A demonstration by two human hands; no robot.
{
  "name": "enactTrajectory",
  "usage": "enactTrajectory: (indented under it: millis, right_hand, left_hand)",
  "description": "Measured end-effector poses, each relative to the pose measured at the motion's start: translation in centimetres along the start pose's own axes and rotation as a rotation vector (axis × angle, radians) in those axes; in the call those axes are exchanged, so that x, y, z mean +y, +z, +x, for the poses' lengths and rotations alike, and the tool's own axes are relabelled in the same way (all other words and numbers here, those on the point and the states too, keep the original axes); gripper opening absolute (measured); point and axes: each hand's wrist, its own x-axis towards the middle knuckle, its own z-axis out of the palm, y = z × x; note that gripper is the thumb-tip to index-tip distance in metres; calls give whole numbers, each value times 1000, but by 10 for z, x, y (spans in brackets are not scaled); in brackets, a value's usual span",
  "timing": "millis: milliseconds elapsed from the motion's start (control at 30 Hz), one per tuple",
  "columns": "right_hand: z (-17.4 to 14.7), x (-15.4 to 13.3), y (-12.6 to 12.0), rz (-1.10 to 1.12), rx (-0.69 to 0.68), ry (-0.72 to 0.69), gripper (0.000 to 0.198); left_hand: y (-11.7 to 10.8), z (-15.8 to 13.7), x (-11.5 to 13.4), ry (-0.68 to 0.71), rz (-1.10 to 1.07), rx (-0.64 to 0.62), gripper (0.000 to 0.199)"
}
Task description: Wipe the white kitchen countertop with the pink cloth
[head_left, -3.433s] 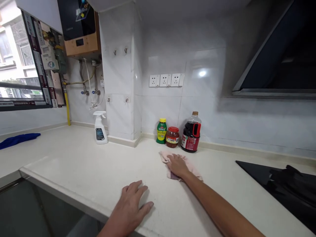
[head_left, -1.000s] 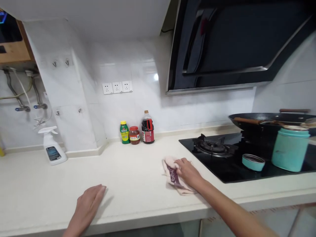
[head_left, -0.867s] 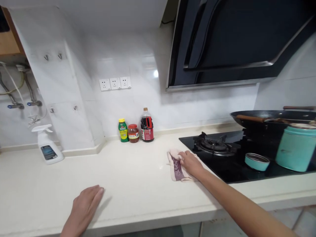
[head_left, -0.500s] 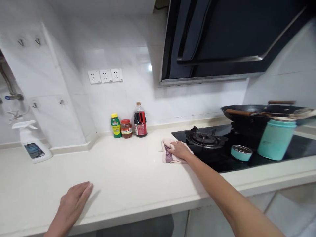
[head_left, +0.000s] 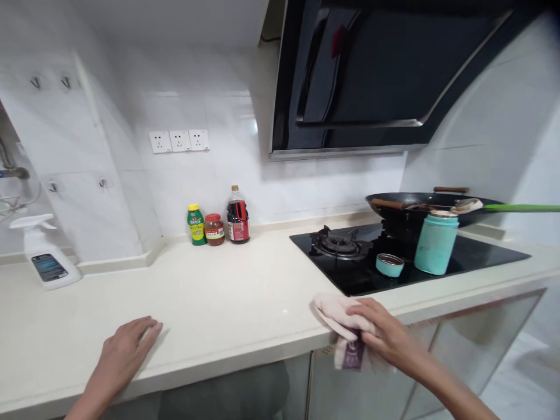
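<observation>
My right hand grips a pale pink cloth at the counter's front edge, just in front of the stove. A purple-printed part of the cloth hangs down over the edge. On the left, my left hand rests on the white countertop near its front edge, holding nothing, fingers loosely stretched and slightly bent. The black glass stove lies beyond my right hand, with a small turquoise cup or lid close to its front.
A turquoise canister stands on the stove before a large wok. A green bottle, red-lidded jar and dark sauce bottle stand by the wall. A white spray bottle is far left. The range hood overhangs the stove.
My right hand has drawn the cloth from beside the stove toward me to the counter's front edge, where part now hangs over. My left hand has barely moved; the view has shifted right.
</observation>
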Motion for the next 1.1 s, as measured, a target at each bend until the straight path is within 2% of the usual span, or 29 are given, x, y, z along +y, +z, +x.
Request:
enactTrajectory:
  millis: [133,233,300,433,500,567,633,700,833,900,967,1033,1100]
  right_hand:
    - [-40,43,-29,-26,194,63,40]
    - [-47,75,-53,-91,375,110,38]
    - [-42,93,-61,-126,378,168,43]
    - [-23,111,-47,-217,345,223,58]
    - [-15,109,-31,-267,461,189,56]
    - [-9,102,-14,-281,682,135,49]
    - [-2,89,6,-278,911,89,41]
    - [6,69,30,-275,1060,61,36]
    - [22,0,90,-253,1158,-8,26]
    - [26,-48,122,-170,1160,-50,21]
    - [25,-97,149,-74,1085,-81,22]
    - [20,-136,167,-20,948,-143,26]
    - [14,-156,173,-26,780,-250,32]
  left_hand:
    - [1,-2,0,-5,7,0,51]
    - [3,-2,-1,5,9,-7,51]
    - [4,-1,-2,8,9,-9,52]
    - [5,1,-3,8,19,-18,52]
    - [5,2,-3,0,29,-30,53]
    - [5,2,-2,-8,42,-49,54]
    - [4,2,0,-12,59,-57,54]
    - [4,1,3,-9,70,-52,54]
    - [2,0,7,4,64,-33,53]
    - [1,0,8,6,66,-31,53]
    - [-1,-1,9,0,70,-33,54]
    - [-1,-2,9,-3,68,-32,54]
    - [-1,-2,7,-1,62,-30,53]
